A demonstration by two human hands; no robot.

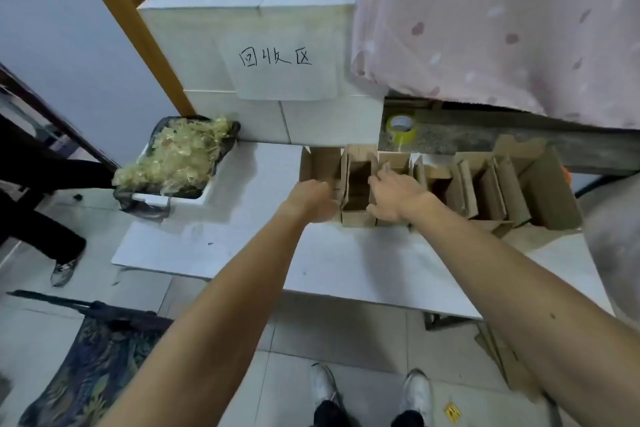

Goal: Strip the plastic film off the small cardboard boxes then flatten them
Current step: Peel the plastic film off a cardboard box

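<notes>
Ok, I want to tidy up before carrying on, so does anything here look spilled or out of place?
Yes. The pale stringy shreds are heaped above the rim of the black-lined bin and hang over its near-left corner. Also, flattened cardboard lies on the floor under the right end of the table.

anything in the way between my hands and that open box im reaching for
Nothing visible. The left hand is already at the left side of the box and the right hand at its right side. The neighbouring boxes stand close on both sides, so the fingers probably have little room there.
</notes>
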